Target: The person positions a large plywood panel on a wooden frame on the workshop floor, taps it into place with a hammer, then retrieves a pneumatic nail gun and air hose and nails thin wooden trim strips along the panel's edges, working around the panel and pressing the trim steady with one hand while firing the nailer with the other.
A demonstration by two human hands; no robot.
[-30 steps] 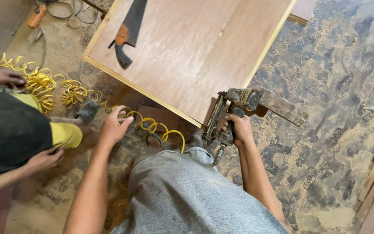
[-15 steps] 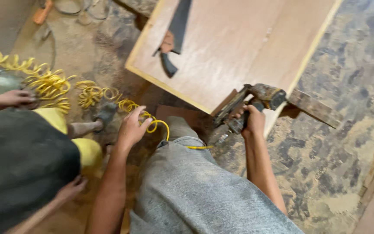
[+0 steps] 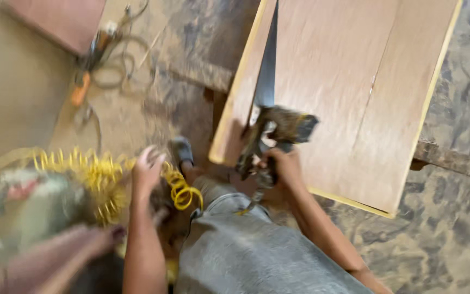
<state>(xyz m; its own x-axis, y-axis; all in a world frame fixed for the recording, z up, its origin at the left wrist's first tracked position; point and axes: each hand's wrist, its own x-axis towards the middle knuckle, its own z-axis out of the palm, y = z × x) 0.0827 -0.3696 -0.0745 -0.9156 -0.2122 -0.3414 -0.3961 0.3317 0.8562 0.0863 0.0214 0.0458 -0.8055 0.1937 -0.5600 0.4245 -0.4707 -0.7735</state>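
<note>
The right hand [image 3: 281,169] is gripping a worn, dark metal nail gun [image 3: 273,139] over the pale plywood board [image 3: 349,92]; the left hand [image 3: 147,171], fingers spread open, is hovering by the yellow coiled air hose [image 3: 178,188].

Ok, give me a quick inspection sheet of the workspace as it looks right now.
Surface: rough mottled floor, dusty, partly covered by boards.
Job's things: nail gun held over the near corner of a plywood panel; a handsaw lies on the panel.
Clutter: orange-handled tool on the floor; reddish board at top left.
Grips: right hand closed on the nail gun's handle; left hand open, at the yellow coiled hose.
Cables: the hose runs left across the floor; a loose cord lies by the orange-handled tool.
Surroundings: another person, blurred, at lower left.
</note>
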